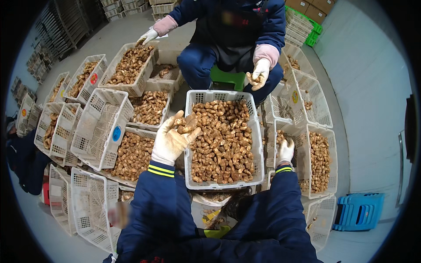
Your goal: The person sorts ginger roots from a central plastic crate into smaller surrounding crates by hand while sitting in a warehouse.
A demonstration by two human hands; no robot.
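A white crate (189, 144) full of small brown, stubby pieces that look like mushrooms (223, 140) stands in front of me. My left hand (169, 142), in a soiled white glove, is palm up at its left rim, the fingers curled around a few mushrooms (186, 125). To the right, my gloved right hand (286, 152) reaches into a crate (300, 151) beside some mushrooms (280, 136). Its fingertips look parted, with nothing visibly held, though part of the hand is turned away.
Opposite me a person in white gloves sits on a green stool (228, 78), one hand (258, 76) holding mushrooms, the other (148, 37) at a filled crate (129, 65). An empty crate (98, 127) rests tilted at left. A blue stool (359, 211) stands by the right wall.
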